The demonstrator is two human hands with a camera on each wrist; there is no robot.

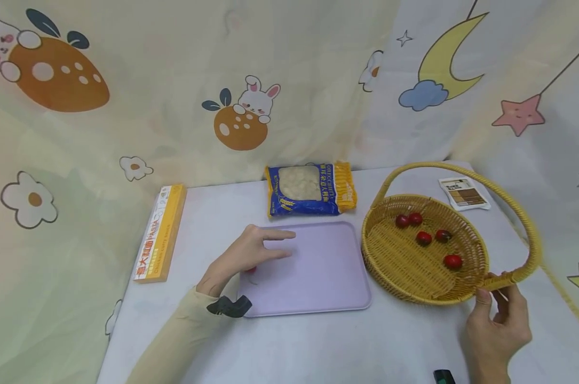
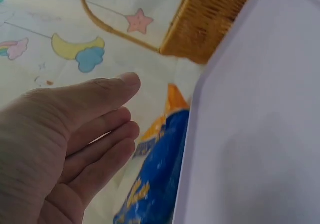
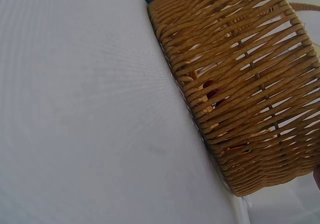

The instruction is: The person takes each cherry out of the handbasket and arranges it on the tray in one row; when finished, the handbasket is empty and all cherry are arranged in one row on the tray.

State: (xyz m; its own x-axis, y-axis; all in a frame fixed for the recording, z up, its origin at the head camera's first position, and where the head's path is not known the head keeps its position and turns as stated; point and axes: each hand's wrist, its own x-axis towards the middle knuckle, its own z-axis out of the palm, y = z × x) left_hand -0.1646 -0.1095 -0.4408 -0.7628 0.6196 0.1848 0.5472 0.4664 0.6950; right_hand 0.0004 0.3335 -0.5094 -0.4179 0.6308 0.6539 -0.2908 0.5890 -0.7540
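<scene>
My left hand (image 1: 251, 248) hovers above the left part of a lilac tray (image 1: 313, 277), thumb and fingers apart with nothing between them. Beneath its wrist, a small red fruit (image 1: 252, 270) on the tray is mostly hidden. In the left wrist view, the thumb and fingers of that hand (image 2: 95, 129) are extended. On the right, my right hand (image 1: 500, 317) grips the near right rim of a wicker basket (image 1: 426, 296) where the handle joins it. Several small red fruits (image 1: 423, 238) lie inside the basket. The right wrist view shows the woven basket wall (image 3: 245, 83) close up.
Behind the tray lies a blue and yellow pasta bag (image 1: 310, 189). A yellow and white pasta box (image 1: 160, 233) is at the left. Beyond the basket rests a small white and brown packet (image 1: 464, 193). A dark object (image 1: 444, 376) shows at the bottom edge.
</scene>
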